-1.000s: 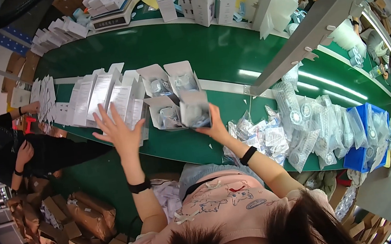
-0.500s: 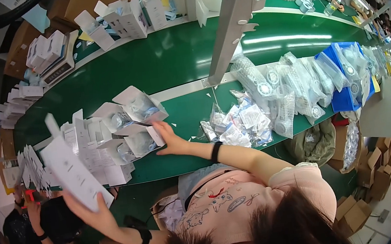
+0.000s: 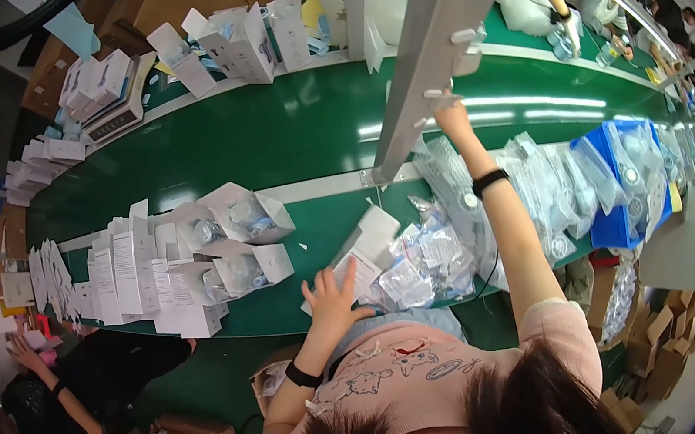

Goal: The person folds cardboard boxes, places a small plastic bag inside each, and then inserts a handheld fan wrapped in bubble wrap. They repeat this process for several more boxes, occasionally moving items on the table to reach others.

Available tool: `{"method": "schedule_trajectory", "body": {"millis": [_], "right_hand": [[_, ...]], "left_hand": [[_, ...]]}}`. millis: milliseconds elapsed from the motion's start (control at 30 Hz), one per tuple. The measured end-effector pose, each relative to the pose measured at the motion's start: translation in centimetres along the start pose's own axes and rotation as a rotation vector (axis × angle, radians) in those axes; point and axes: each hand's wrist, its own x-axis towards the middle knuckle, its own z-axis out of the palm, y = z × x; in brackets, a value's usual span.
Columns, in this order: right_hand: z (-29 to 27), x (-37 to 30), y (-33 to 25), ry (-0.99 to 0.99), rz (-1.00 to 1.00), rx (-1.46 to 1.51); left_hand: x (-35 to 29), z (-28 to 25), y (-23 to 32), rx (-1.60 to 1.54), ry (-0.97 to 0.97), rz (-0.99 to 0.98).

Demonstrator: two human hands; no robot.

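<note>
My left hand [image 3: 333,307] rests with spread fingers on the near end of a white carton [image 3: 368,245]. That carton lies tilted on the green bench, against a heap of small clear bags [image 3: 432,258] with white and blue contents. My right hand [image 3: 453,118] is stretched far forward beside the grey metal post [image 3: 410,77]. Its fingers are partly hidden at the post, so what they hold or touch does not show. To the left of my left hand stand open white boxes [image 3: 262,268] with clear-wrapped items inside.
Bubble-wrapped items [image 3: 528,184] lie on the right, beside a blue bin [image 3: 611,222] filled with more of them. Upright white cartons [image 3: 124,268] stand at the left. Another person's hand [image 3: 28,356] shows at the far left. Across the bench are more boxes [image 3: 242,51].
My left hand has brought the white carton from the left to beside the bag heap. My right hand has left the open boxes and reached forward to the post.
</note>
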Motion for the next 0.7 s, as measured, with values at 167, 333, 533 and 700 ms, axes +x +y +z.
{"method": "schedule_trajectory", "body": {"millis": [167, 333, 533, 700], "right_hand": [[-0.2, 2.1, -10.2, -0.187, -0.129, 0.232], [4.6, 3.1, -6.8, -0.370, 0.006, 0.433], [-9.2, -2.7, -8.5, -0.119, 0.215, 1.252], [-19.2, -14.7, -9.9, 0.113, 0.478, 2.079]], "left_hand": [[5.3, 1.5, -2.4, -0.266, -0.055, -0.226], [7.9, 6.1, -4.3, -0.696, -0.220, 0.135], [5.3, 1.9, -4.3, -0.752, -0.086, 0.157], [4.2, -3.4, 0.5, -0.625, 0.045, 0.102]]}}
